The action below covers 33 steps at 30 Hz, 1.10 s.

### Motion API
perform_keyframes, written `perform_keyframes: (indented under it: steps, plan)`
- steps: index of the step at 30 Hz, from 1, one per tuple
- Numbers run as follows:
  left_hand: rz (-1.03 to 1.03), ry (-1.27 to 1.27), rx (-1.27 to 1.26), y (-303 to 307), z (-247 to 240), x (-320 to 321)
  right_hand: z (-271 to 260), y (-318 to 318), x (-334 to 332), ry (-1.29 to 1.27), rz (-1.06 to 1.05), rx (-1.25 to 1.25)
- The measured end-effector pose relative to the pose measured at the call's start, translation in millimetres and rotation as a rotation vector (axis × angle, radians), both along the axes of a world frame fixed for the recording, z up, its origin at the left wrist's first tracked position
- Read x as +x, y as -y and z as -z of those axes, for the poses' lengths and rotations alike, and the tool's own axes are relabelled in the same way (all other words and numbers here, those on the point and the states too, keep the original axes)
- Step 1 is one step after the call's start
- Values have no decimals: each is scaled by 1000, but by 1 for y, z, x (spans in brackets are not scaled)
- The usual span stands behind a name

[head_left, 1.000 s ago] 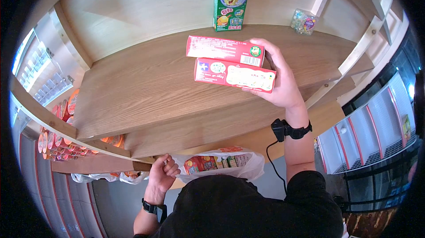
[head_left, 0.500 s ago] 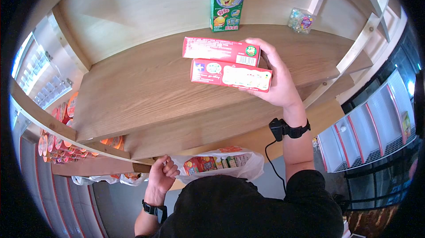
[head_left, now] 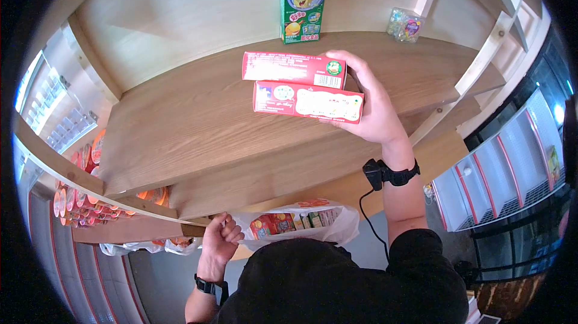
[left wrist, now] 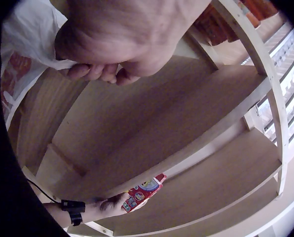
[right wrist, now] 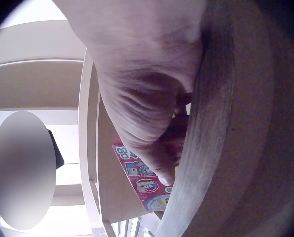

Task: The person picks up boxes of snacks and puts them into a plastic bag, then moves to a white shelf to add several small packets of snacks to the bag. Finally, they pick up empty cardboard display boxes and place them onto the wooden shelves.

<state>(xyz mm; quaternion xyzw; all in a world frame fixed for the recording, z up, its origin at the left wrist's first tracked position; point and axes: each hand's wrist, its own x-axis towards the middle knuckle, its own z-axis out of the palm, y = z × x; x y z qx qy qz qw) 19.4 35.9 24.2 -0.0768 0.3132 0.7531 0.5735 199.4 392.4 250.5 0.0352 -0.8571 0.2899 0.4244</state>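
Observation:
My right hand (head_left: 370, 104) grips two red snack boxes side by side, a rear one (head_left: 283, 66) and a front one (head_left: 307, 101), above the wooden shelf (head_left: 192, 119). The thumb presses a red box's printed face (right wrist: 142, 185) in the right wrist view. Behind them, a green snack box (head_left: 301, 15) with a cartoon figure stands upright against the back panel. Low at the shelf's front, my left hand (head_left: 221, 238) has its fingers curled on the edge of a white plastic bag (head_left: 343, 227); the left wrist view shows the plastic (left wrist: 43, 42) running into those fingers.
A clear container of small colourful things (head_left: 404, 25) stands at the shelf's right rear. Wooden side posts (head_left: 472, 71) frame the shelf. Several boxes (head_left: 283, 223) fill the bag. Orange-lidded packages (head_left: 75, 200) are stacked lower left, and a white rack (head_left: 497, 173) stands at right.
In the head view, the red boxes and right hand drift slightly left, along with the green box and clear container behind them. Both hands keep their hold; the left barely moves.

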Motion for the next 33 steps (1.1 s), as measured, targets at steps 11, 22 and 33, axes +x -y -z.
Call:
perform_keyframes:
  steps: [11, 22, 33]
  plan:
    - [6, -6, 44, 1, 2, 1, 0, -1, 0, -8, -7, 11]
    - [-8, -28, 15, 0, 1, 3, -1, -1, 0, -12, -15, 23]
    - [-6, -24, 11, 1, 4, 2, -1, -1, 0, -15, -25, 35]
